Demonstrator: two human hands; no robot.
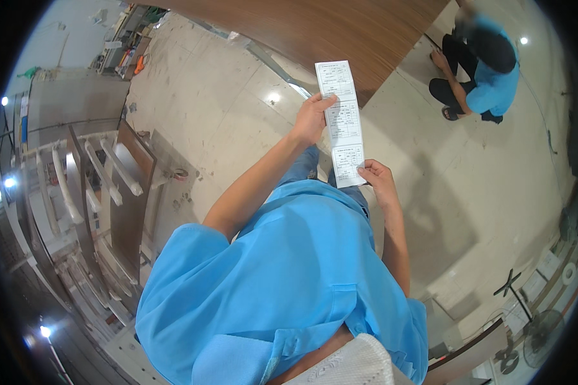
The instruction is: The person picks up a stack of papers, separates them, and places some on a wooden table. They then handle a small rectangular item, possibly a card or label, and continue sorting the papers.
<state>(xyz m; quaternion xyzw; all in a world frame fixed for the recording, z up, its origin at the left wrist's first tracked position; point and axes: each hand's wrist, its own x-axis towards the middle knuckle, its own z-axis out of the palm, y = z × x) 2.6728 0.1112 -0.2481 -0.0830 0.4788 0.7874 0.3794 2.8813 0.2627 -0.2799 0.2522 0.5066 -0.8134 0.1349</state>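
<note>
The person in the blue shirt (263, 250) has a long printed paper slip (345, 131) at my view's one o'clock; on the slip's own dial, the left hand (311, 120) pinches the edge near ten, thumb on top, and the right hand (381, 180) pinches the corner near five. A brown wood-grain board (340, 32) sits at twelve, a crouching co-worker (494, 80) at two

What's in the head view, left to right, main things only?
Pale bars → left hand → printed paper strip → right hand → crouching co-worker in blue → fan with round wire guard.
</note>
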